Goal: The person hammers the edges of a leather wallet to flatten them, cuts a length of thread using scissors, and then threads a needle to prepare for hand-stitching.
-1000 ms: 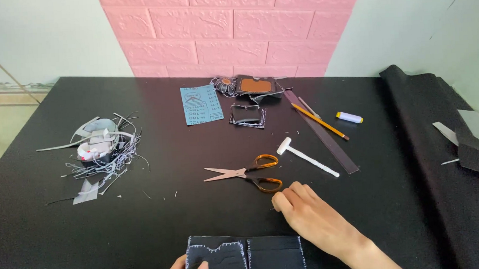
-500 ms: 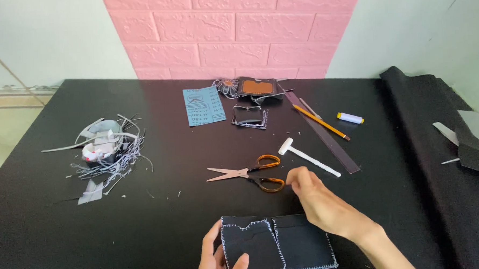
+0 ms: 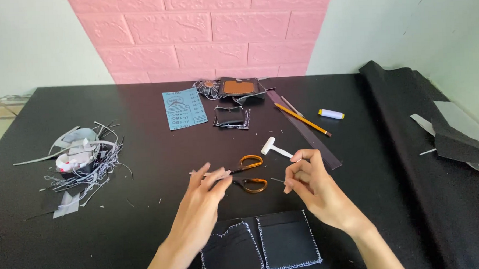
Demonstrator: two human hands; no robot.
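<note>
Head view: the right hand [image 3: 309, 182] is pinching a thin needle [image 3: 278, 179] between curled fingertips, just right of the orange-handled steel scissors [image 3: 245, 173]. The left hand [image 3: 202, 200] is hovering half open at the scissors' blades, fingertips pinched together. A black stitched leather wallet piece [image 3: 260, 245] is lying below the scissors.
</note>
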